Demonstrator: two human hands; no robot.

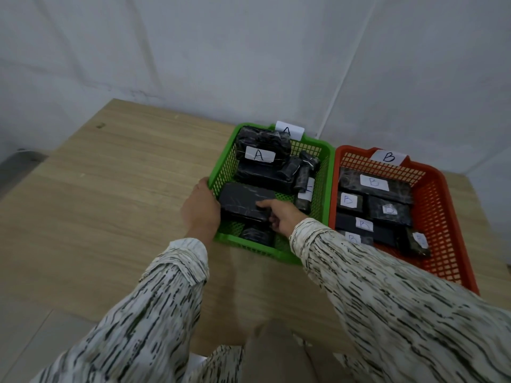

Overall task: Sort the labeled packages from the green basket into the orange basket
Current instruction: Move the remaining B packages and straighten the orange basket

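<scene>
Reaching into the green basket (224,167), the right hand (282,218) held the flat black package (243,203) at its right end. The forefinger lay along the top face and the other fingers curled round the near edge.

The package lay in the basket's near half. Its long axis ran from left wall toward right wall, slightly skewed, with the left end close to the left wall. No label showed on the upturned face, so the letter was unread.

The left hand (200,210) sat at the basket's left wall beside the package's left end, thumb up by the rim. Its fingers were hidden, so whether they gripped basket, package or nothing could not be told.

The orange basket (442,217) stood just beside the green one's right wall, on the right hand's side. It had a B card (388,157) at its far rim and B-labelled packages (374,183) inside.

Judgement: the right hand was the nearer for the carry. The package would have to rise over the two adjoining walls, its long axis pointing across them, and be turned first to check the letter.

An A-labelled package (258,154) sat toward the green basket's far left corner. Both baskets stood toward the far right corner of the wooden table (110,189).
</scene>
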